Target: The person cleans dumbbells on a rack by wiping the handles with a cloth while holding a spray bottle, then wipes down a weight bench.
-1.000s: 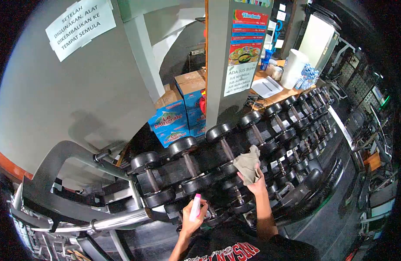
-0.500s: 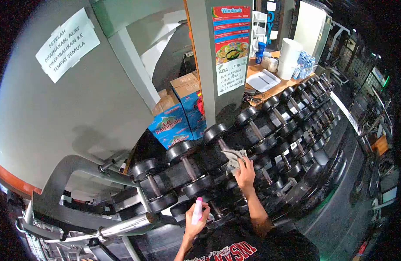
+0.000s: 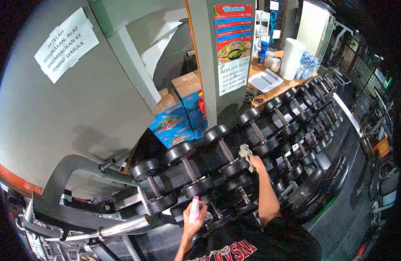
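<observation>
My left hand [image 3: 195,219] is wrapped round a white spray bottle with a pink top [image 3: 194,209], in front of the lower row of weights. My right hand [image 3: 256,162] grips a crumpled grey cloth [image 3: 246,155], beside the near end of a black dumbbell [image 3: 234,168] on the upper rack row. Left of that dumbbell lies another one [image 3: 189,168] with a metal handle. To the right of the cloth is a further dumbbell [image 3: 257,131].
A metal machine frame [image 3: 122,227] stands at the left. Blue boxes [image 3: 170,126] are behind the rack. A wooden table [image 3: 276,89] at the back holds papers, a white container [image 3: 292,58] and water bottles [image 3: 308,65]. A poster pillar [image 3: 207,65] rises behind the dumbbells.
My right hand and the cloth have moved right and slightly up, off the dumbbell's handle area to beside its near end. My left hand with the bottle has barely shifted.
</observation>
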`<state>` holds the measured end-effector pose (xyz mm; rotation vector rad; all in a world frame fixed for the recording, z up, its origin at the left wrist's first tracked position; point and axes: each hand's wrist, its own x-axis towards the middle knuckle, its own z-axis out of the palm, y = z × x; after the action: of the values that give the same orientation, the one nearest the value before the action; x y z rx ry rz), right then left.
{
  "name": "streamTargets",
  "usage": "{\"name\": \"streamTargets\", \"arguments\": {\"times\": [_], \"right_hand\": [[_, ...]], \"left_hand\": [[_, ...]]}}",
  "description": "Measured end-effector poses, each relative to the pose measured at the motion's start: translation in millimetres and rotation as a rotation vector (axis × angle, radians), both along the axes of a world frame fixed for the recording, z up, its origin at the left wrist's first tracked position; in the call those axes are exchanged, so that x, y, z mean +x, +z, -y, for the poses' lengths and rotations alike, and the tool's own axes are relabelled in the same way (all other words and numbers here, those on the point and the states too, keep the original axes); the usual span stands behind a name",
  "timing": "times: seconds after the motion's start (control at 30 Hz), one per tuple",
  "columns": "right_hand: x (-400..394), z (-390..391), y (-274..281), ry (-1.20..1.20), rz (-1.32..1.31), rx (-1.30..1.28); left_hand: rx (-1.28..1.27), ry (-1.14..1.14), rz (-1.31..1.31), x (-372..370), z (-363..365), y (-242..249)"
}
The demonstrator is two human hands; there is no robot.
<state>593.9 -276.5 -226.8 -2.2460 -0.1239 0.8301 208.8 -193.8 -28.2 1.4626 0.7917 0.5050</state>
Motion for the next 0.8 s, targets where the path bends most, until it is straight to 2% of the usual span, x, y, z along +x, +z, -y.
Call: {"name": "streamTargets", "arguments": {"times": [0.07,0.2,0.27,0.33,0.4,0.47,0.6,0.67,0.73,0.8], "right_hand": [[-30.2,0.4,55.2,-0.045,0.089,0.128],[-57.1,3.9,48.5,-0.083,0.451,0.185],[-68.1,3.0,46.8,-0.105,0.496,0.240],[-88.8,-0.5,56.8,0.002,0.775,0.265],[-111.3,-5.3,77.2,0.130,0.889,0.308],[-128.0,-7.7,107.4,0.339,1.075,0.291],[-151.9,-24.0,92.7,0.558,1.263,0.297],[-160.9,-29.0,87.4,0.649,1.263,0.331],[-163.6,-38.1,73.5,0.713,1.288,0.244],[-167.9,-43.6,63.2,0.824,1.353,0.019]], "left_hand": [[-0.003,0.003,-0.002,2.3,0.6,-0.8],[-0.042,-0.030,-0.034,8.0,1.9,0.9],[0.038,-0.078,-0.016,11.3,0.1,-0.9],[0.009,-0.088,-0.052,14.3,-1.3,3.6],[-0.019,-0.099,-0.084,18.8,-3.6,6.6],[0.064,-0.151,-0.044,21.6,-5.1,7.6],[0.036,-0.169,0.007,25.4,-7.2,5.7],[0.074,-0.174,0.001,26.0,-6.8,10.4],[0.068,-0.175,-0.010,22.2,-8.0,2.7],[0.061,-0.172,-0.022,16.4,-7.2,-3.0]]}}
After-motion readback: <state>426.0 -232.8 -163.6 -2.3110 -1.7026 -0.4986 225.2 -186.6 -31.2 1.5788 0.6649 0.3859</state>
